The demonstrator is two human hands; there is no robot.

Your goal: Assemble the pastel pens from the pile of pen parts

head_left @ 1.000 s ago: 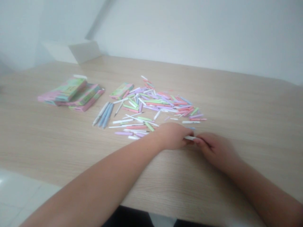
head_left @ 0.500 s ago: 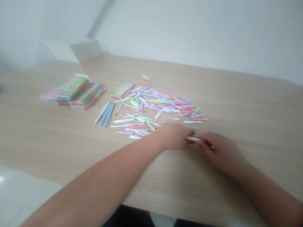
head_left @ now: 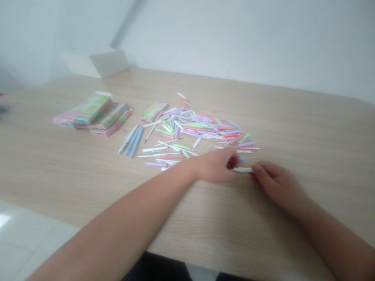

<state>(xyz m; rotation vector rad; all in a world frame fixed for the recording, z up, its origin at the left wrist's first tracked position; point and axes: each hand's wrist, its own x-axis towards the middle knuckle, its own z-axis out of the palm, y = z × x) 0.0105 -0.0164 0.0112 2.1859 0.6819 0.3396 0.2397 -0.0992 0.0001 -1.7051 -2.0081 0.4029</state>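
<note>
Head view, as I read it from my remote station. Centre, near the front of the light wood-grain desk (head_left: 295, 132): a short white pen barrel (head_left: 242, 169) lies level between the left hand (head_left: 215, 168) and the right hand (head_left: 278, 183). The curled fingers (head_left: 233, 160) of the left hand are just beside its left end. The thumb (head_left: 257, 168) and forefinger of the right hand are closed in at its right end. I cannot tell whether either hand grips it.

Behind the hands, mid-desk: a loose pile of pastel pen parts (head_left: 199, 130). Left of the pile: three blue-and-white pens (head_left: 132, 140) lying side by side. At the pile's far left edge: a green-and-pink pen box (head_left: 154, 111). Towards the desk's left side: a stack of similar boxes (head_left: 93, 115). Far left corner: a white card box (head_left: 108, 64).
</note>
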